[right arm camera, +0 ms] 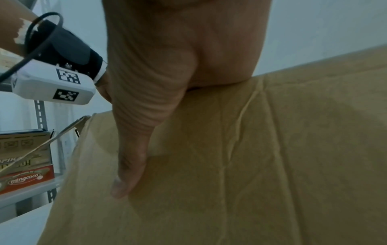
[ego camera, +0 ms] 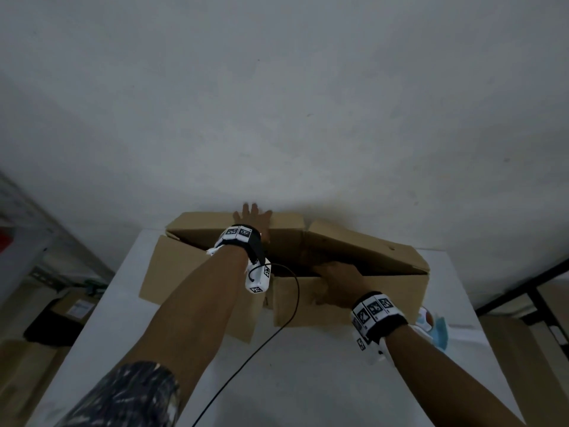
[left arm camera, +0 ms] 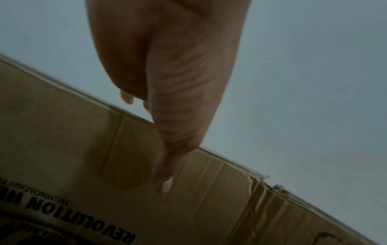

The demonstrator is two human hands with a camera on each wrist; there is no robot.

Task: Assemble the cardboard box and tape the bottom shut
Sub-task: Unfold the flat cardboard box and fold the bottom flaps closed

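From the head view, the cardboard box (ego camera: 354, 260) lies on the white worktop (ego camera: 308, 365) against the pale wall, its flaps spread and a dark gap showing between them. The left arm reaches forward over the box, and the left hand (ego camera: 254, 218) rests flat on the far flap with its fingers straight and spread. The right hand (ego camera: 337, 283) sits at the near edge of the gap, fingers bent over the cardboard there, the thumb side toward the near flap. A black cable (ego camera: 277, 328) hangs from the left wrist across the worktop. From the left wrist view, the left hand (left arm camera: 173, 99) points down along a printed box panel (left arm camera: 209, 207), fingers (left arm camera: 165, 182) long and straight, tip at the cardboard. From the right wrist view, the right hand (right arm camera: 167, 82) grips the upper edge of a plain brown panel (right arm camera: 272, 165): the thumb (right arm camera: 130, 165) lies straight down its face, the other fingers hidden behind the edge. At the left stands a metal shelf (right arm camera: 39, 119) holding a printed carton (right arm camera: 25, 165).
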